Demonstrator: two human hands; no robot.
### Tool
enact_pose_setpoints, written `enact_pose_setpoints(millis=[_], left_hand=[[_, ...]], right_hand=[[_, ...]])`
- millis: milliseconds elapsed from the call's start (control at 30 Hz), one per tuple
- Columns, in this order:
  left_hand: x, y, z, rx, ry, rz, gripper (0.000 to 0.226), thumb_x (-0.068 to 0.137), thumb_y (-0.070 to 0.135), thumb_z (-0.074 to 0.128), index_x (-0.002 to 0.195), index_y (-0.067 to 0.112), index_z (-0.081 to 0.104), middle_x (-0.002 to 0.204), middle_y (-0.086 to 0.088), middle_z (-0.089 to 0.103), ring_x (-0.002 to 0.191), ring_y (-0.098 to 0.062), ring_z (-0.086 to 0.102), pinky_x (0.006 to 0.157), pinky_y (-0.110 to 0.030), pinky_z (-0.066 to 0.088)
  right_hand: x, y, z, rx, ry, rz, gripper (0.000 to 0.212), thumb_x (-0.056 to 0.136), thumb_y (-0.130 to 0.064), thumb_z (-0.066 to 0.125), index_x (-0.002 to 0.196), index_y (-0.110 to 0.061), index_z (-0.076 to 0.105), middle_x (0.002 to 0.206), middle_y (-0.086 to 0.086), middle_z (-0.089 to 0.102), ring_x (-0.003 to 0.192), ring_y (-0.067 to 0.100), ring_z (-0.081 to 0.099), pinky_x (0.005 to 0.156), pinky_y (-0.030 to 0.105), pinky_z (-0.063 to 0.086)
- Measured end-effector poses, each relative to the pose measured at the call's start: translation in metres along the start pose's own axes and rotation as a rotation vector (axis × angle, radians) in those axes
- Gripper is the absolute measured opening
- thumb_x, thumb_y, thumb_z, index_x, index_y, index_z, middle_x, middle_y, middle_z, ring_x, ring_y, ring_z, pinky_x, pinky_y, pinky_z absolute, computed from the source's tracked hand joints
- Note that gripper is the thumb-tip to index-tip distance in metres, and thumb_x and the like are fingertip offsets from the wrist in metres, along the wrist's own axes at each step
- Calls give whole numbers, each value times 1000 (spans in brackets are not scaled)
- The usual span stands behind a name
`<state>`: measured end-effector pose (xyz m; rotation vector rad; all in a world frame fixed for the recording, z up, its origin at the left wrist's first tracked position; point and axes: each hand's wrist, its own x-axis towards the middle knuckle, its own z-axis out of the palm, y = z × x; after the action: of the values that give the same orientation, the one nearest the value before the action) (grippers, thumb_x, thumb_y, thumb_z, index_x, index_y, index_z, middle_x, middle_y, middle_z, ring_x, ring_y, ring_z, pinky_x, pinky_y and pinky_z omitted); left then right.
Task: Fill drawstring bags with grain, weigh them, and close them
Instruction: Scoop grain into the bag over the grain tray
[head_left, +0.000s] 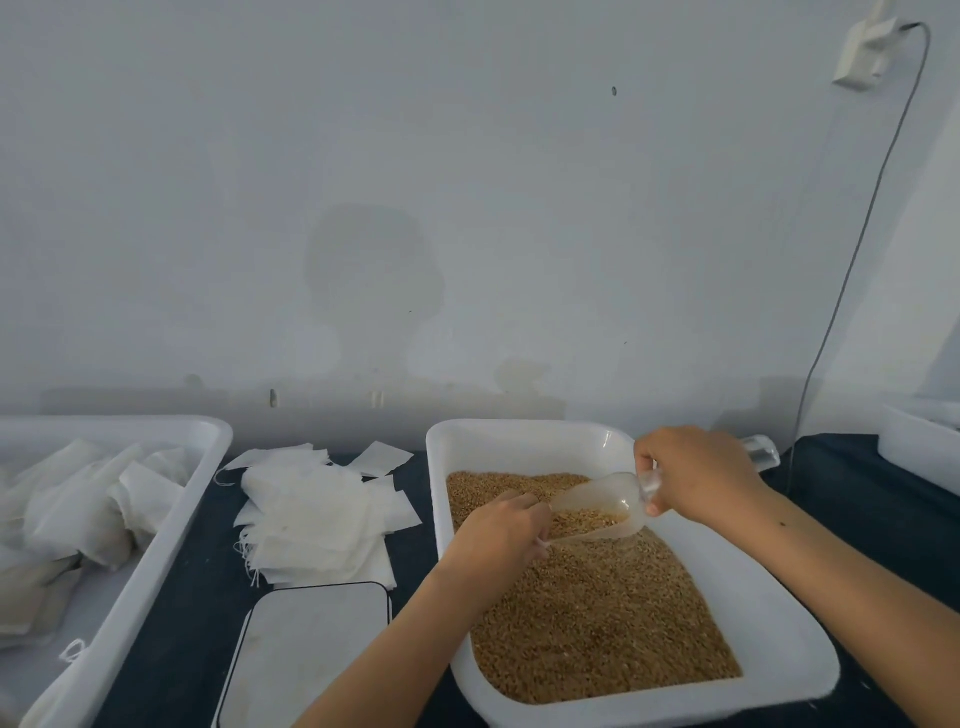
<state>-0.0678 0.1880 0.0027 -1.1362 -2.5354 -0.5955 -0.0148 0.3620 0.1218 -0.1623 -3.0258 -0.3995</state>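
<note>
No text, label, brand, number or sign can be read anywhere in the view.

open: dark table strip (415, 525) | flanks: bag pile (317, 519), grain tray (769, 613)

A plain white wall (467, 182) fills the top. At one o'clock, a white plug box (865, 52) hangs on it, and a thin grey cord (857, 249) runs down to the dark table (192, 597).
</note>
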Motion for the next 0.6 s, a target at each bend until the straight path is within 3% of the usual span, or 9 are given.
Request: enact_pose_setpoints(millis=[100,267,367,600], left_hand=[[0,0,0,-14,8,-2,14,92,23,56,98,11,58,105,-1,59,101,-14,47,83,-24,38],[-1,-1,1,-58,36,-16,11,90,23,59,93,12,59,101,0,60,98,-14,48,80,-22,36],[-2,-3,2,-98,57,-41,11,89,22,61,90,11,59,99,0,61,96,-13,48,78,-21,34],[-1,-8,4,-115,122,-94,3,94,13,52,91,12,53,94,1,55,87,-12,42,73,-19,32]], right_hand=[[2,-5,-5,-54,11,8,24,80,-20,71,75,-28,50,66,-11,48,66,6,45,60,24,27],[3,-14,-7,-199,103,-33,16,82,-10,63,92,-22,59,92,-6,65,80,16,55,75,28,28],[4,-18,-6,-242,168,-68,21,83,-7,61,98,-22,60,95,-5,65,91,16,59,78,30,27],[-4,-10,1,-221,271,-27,22,86,-11,58,101,-26,53,84,-9,54,88,15,55,75,28,26]])
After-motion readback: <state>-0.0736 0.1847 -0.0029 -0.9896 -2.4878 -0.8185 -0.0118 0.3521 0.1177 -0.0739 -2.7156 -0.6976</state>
